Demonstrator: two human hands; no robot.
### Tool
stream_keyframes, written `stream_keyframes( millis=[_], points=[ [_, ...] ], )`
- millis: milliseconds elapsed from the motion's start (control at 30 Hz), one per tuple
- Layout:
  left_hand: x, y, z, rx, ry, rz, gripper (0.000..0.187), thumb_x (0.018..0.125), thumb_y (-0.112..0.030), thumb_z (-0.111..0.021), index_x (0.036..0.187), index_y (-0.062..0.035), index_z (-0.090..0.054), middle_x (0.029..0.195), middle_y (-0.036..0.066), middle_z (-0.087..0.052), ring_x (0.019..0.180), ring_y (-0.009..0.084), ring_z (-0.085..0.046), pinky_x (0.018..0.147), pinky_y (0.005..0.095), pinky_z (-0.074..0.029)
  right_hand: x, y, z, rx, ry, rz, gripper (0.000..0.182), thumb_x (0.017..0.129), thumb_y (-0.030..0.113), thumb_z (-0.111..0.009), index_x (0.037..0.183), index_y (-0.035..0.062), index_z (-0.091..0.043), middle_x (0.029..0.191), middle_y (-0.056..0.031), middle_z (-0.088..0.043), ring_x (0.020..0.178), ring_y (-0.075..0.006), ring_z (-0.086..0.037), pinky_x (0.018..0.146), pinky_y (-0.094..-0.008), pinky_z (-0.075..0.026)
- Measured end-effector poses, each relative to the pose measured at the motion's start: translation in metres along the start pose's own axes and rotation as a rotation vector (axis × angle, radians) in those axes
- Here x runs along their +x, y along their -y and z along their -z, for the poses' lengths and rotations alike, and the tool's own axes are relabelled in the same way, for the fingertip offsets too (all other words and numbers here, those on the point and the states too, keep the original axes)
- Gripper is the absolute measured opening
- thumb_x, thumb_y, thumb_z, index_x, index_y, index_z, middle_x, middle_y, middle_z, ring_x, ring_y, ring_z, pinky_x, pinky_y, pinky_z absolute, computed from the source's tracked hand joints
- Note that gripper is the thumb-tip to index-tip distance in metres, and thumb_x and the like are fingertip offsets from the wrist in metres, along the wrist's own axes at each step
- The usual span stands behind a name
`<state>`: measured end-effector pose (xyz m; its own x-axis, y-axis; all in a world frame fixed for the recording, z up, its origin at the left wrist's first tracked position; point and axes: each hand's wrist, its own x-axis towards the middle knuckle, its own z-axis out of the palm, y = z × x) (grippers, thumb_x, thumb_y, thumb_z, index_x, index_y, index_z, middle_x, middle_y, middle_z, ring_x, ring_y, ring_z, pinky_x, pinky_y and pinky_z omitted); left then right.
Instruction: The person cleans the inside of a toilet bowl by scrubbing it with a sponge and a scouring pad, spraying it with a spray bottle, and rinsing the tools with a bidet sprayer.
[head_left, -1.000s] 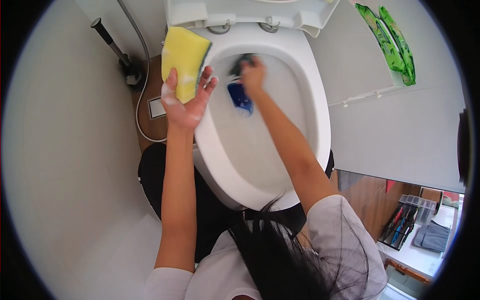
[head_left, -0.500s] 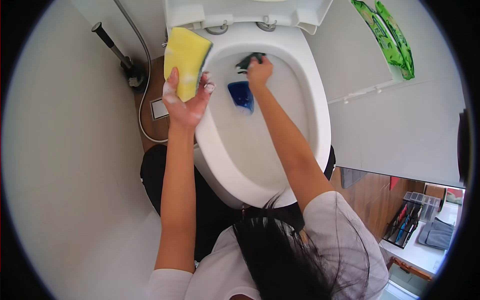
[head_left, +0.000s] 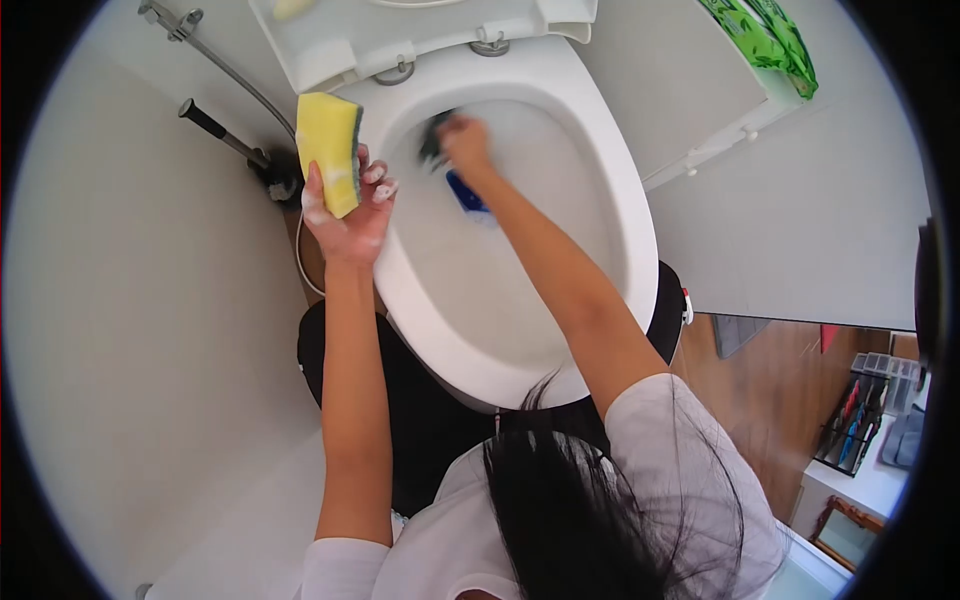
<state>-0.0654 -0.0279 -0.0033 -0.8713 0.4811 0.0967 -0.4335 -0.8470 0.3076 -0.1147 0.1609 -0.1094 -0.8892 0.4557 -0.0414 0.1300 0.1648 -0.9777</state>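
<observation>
My left hand (head_left: 345, 215) is raised beside the left rim of the white toilet bowl (head_left: 610, 200), soapy, gripping a yellow sponge (head_left: 327, 150) with a dark green backing. My right hand (head_left: 465, 145) reaches deep into the bowl at its back wall and presses a dark scrubbing pad (head_left: 434, 140) against the porcelain. A blue rim block (head_left: 465, 192) hangs inside the bowl just under my right wrist. The toilet seat and lid (head_left: 400, 30) are lifted.
A toilet brush handle (head_left: 215, 128) and a spray hose (head_left: 225, 65) stand at the left of the toilet. A green packet (head_left: 765, 35) lies on a white ledge at top right. A rack with tools (head_left: 860, 415) sits at lower right. White walls close in on both sides.
The view has swung right, so the toilet sits further left. My right hand has slid left along the bowl's back wall with the pad. The left hand keeps the sponge up.
</observation>
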Motion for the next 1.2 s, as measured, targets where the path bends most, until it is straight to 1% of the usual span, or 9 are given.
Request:
stream_keyframes(
  millis=[133,200,400,500,667,833,933,1000,1200],
  points=[
    [0.000,-0.006,0.004,-0.050,0.100,0.049,0.038,0.082,-0.037,-0.058,0.102,-0.0049,-0.059,0.099,0.007,-0.053,0.077,0.0183,-0.044,0.062,0.0287,-0.039,-0.022,0.064,0.035,-0.805,0.540,0.376,0.036,0.073,0.016,-0.059,0.107,0.0046,-0.062,0.089,-0.0172,-0.066,0.080,-0.0322,-0.065,0.072,-0.0401,-0.053],
    [-0.001,-0.007,0.003,-0.041,0.123,0.050,0.037,0.081,-0.037,-0.059,0.092,-0.0023,-0.063,0.099,0.006,-0.054,0.077,0.0175,-0.044,0.062,0.0278,-0.039,-0.031,0.109,0.072,-0.643,0.570,-0.002,0.029,0.075,0.014,-0.057,0.101,0.0024,-0.063,0.091,-0.0165,-0.065,0.078,-0.0281,-0.066,0.063,-0.0398,-0.055],
    [0.000,-0.006,0.002,-0.050,0.119,0.050,0.034,0.079,-0.035,-0.061,0.085,-0.0012,-0.065,0.096,0.006,-0.055,0.076,0.0169,-0.044,0.060,0.0271,-0.039,-0.021,0.005,0.022,0.543,-0.074,-0.468,0.049,0.079,0.012,-0.054,0.123,0.0079,-0.033,0.108,-0.0150,-0.057,0.071,-0.0294,-0.064,0.051,-0.0421,-0.055],
    [-0.001,-0.006,0.001,-0.065,0.104,0.058,0.031,0.077,-0.032,-0.062,0.082,-0.0013,-0.066,0.094,0.006,-0.056,0.075,0.0168,-0.044,0.059,0.0269,-0.038,-0.055,0.022,-0.025,0.422,-0.143,-0.465,0.036,0.078,0.011,-0.056,0.111,0.0072,-0.042,0.099,-0.0167,-0.061,0.075,-0.0306,-0.064,0.057,-0.0420,-0.054],
    [0.000,-0.006,0.001,-0.043,0.071,0.060,0.030,0.075,-0.030,-0.062,0.080,-0.0016,-0.066,0.093,0.006,-0.056,0.074,0.0170,-0.045,0.059,0.0266,-0.038,-0.060,0.023,-0.009,-0.111,0.060,0.097,0.026,0.072,0.006,-0.059,0.097,0.0037,-0.055,0.080,-0.0210,-0.063,0.078,-0.0342,-0.063,0.070,-0.0389,-0.049],
    [-0.002,-0.005,0.006,-0.019,0.071,0.025,0.039,0.078,-0.041,-0.063,0.094,-0.0058,-0.058,0.093,0.006,-0.055,0.071,0.0179,-0.044,0.057,0.0284,-0.038,-0.044,0.047,-0.010,0.031,-0.225,-0.053,0.029,0.070,0.004,-0.058,0.099,0.0002,-0.057,0.082,-0.0213,-0.063,0.077,-0.0321,-0.064,0.070,-0.0399,-0.050],
    [0.000,-0.007,0.006,-0.041,0.111,0.029,0.038,0.078,-0.041,-0.062,0.090,-0.0047,-0.059,0.092,0.006,-0.055,0.071,0.0178,-0.044,0.056,0.0282,-0.038,-0.080,0.024,-0.016,-0.157,0.110,0.343,0.016,0.073,0.006,-0.054,0.086,0.0045,-0.064,0.077,-0.0122,-0.065,0.072,-0.0273,-0.063,0.070,-0.0359,-0.049],
    [0.001,-0.009,0.009,-0.002,0.155,0.041,0.038,0.078,-0.042,-0.062,0.085,-0.0037,-0.061,0.092,0.006,-0.055,0.071,0.0178,-0.044,0.056,0.0283,-0.038,-0.066,0.023,0.011,-0.151,0.409,0.266,0.017,0.074,0.009,-0.059,0.090,0.0052,-0.063,0.075,-0.0139,-0.064,0.069,-0.0248,-0.062,0.066,-0.0349,-0.048],
    [0.002,-0.007,0.008,-0.065,0.151,0.039,0.037,0.077,-0.039,-0.062,0.084,-0.0027,-0.062,0.090,0.004,-0.054,0.068,0.0159,-0.044,0.054,0.0263,-0.038,-0.033,0.107,0.048,-0.213,-0.072,0.238,0.040,0.076,0.007,-0.055,0.115,0.0073,-0.048,0.077,-0.0196,-0.063,0.072,-0.0337,-0.062,0.065,-0.0433,-0.048]
  ],
)
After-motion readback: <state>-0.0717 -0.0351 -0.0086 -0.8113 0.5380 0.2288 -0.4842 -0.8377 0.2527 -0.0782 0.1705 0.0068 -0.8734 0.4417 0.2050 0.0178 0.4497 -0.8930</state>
